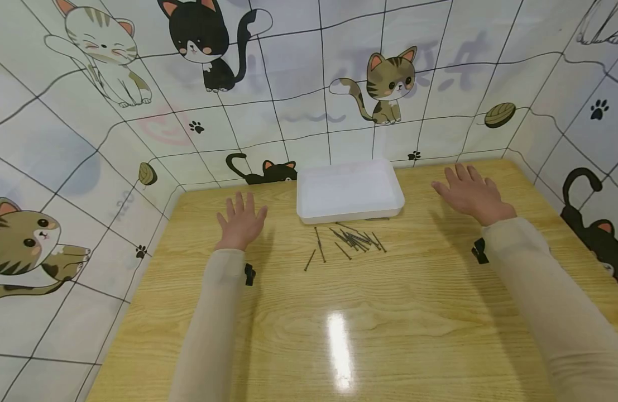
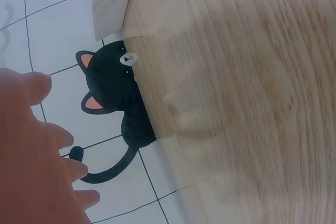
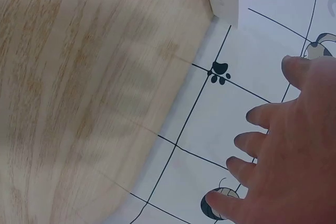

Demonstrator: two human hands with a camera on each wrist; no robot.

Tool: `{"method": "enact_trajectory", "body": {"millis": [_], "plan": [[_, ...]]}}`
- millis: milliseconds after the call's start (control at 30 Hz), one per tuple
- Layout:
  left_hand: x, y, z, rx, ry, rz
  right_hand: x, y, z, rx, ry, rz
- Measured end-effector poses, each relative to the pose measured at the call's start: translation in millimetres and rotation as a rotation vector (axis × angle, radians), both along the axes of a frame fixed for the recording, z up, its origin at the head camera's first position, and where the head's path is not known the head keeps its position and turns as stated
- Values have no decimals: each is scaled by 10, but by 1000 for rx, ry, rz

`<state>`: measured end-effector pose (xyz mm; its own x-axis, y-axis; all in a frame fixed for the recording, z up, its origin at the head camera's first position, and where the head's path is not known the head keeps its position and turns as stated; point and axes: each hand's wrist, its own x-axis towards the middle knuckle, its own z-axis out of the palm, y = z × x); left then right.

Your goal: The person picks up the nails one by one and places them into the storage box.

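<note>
My left hand (image 1: 240, 222), fingers straight and spread, is left of the white plastic tray (image 1: 350, 215) and holds nothing. On the tray's other side is my right hand (image 1: 472, 192), its fingers also spread and nothing in them. In front of the tray lies a loose heap of nails (image 1: 356, 239), dark and thin. A few nails sit apart at the heap's left. Each wrist view shows its own hand, the left hand (image 2: 37, 156) and the right hand (image 3: 294, 145), away from any object, with a bit of the tray at the top.
The wooden table (image 1: 389, 324) has a bright glare streak near its front. Behind it and at both sides rise white wall sheets (image 1: 298, 78) with a grid and cartoon cats. The tray stands close to the back sheet.
</note>
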<state>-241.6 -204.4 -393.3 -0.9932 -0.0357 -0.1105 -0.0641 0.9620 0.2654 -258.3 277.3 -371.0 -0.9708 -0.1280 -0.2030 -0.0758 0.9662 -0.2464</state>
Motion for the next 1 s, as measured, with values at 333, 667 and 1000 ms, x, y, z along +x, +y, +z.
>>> {"method": "enact_trajectory", "body": {"millis": [333, 667, 1000], "plan": [[-19, 20, -15, 4, 15, 3, -14, 30, -10, -12, 0, 2], [-88, 215, -169, 513, 43, 110, -17, -77, -10, -90, 30, 25], [-158, 563, -605, 936, 101, 180, 105, -395, -232, -356, 0, 134]]}}
